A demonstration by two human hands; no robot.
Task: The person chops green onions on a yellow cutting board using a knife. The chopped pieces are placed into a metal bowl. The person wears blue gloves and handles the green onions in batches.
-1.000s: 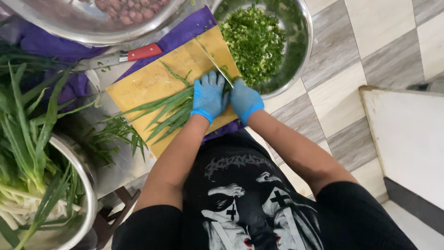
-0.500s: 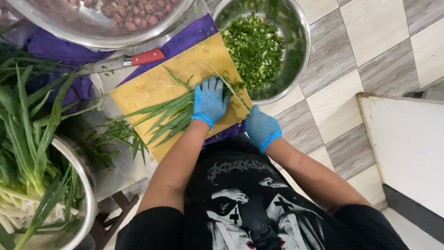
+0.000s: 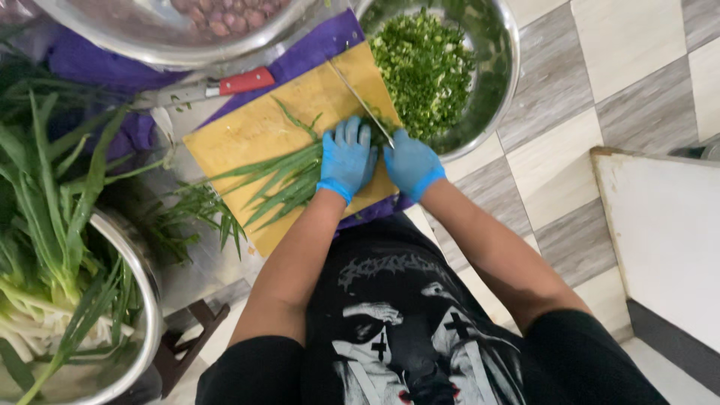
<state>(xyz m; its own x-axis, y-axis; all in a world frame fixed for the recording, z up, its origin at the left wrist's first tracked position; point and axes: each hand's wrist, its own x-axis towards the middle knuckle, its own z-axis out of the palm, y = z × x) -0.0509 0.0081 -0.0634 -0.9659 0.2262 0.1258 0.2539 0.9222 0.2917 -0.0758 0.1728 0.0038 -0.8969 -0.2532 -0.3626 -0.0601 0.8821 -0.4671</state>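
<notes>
Left hand (image 3: pixel 346 157), blue-gloved, lay flat with fingers curled down, pinning green onion stalks (image 3: pixel 277 180) on yellow cutting board (image 3: pixel 255 131), centre frame. Right hand (image 3: pixel 409 163) was closed round handle of knife (image 3: pixel 360 103); blade ran up-left, touching left fingertips. I judged risk there: stalks rolling or blade drifting left could nick glove. Bowl of chopped greens (image 3: pixel 435 67) sat upper right, just beside board; cuttings could spill off edge.
</notes>
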